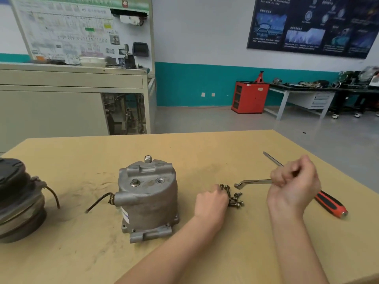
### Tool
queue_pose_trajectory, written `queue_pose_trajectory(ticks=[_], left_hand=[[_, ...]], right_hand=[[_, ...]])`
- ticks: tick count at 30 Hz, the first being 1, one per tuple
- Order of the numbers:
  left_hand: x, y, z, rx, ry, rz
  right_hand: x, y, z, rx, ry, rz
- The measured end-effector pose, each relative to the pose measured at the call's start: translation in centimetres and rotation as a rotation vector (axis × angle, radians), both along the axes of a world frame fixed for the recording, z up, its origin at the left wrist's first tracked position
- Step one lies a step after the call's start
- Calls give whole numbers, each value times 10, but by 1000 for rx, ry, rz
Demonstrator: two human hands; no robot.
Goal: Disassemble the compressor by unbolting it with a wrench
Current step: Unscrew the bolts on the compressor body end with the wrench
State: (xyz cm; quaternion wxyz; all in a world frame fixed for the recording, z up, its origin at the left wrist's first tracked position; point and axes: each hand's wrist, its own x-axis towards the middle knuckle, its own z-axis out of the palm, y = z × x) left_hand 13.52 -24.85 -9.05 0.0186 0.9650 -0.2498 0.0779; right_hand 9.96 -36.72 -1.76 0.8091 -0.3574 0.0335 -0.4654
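A rough, dull-grey cast-metal compressor [147, 197], cylindrical, is stood upright on the tan board table [205, 152]. A flat steel wrench [252, 183] is gripped in the fisted right hand [293, 181]. Loose bolts [234, 199] are touched by the curled left hand [211, 201]; a pinch cannot be confirmed. The compressor's white label is unreadable.

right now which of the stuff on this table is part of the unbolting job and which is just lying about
In the job: compressor, bolts by the left hand, wrench in the right hand.

Lying about: screwdriver, dark round part at the far left.
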Motion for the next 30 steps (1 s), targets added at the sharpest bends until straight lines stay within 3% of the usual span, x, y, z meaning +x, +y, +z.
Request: queue_pose_trajectory(ticks=[3,7,9,11,14,15,19,21,25,30], left_hand=[[-4,3,1,43,-16,-44],[-31,12,27,-23,-100,-64],[-57,29,42,-134,-249,-84],[-81,61,61,-339,-227,-189],[-79,136,104,-574,-464,-217],[-67,162,113,-592,-405,-172],[-15,237,109,-449,330,-23],[-5,242,84,-542,487,-63],[-7,237,60,-721,444,-32],[-35,215,59,-530,190,148]], right_hand=[[-11,-2,14,193,-2,166],[-26,11,38,240,-66,245],[-32,18,53,229,-136,314],[-35,26,63,195,-207,397],[-37,48,71,74,-261,522],[-38,58,71,25,-266,557],[-41,100,64,-115,-285,695],[-40,116,60,-126,-298,771],[-33,133,50,-162,-274,813],[-31,135,23,-285,-257,785]])
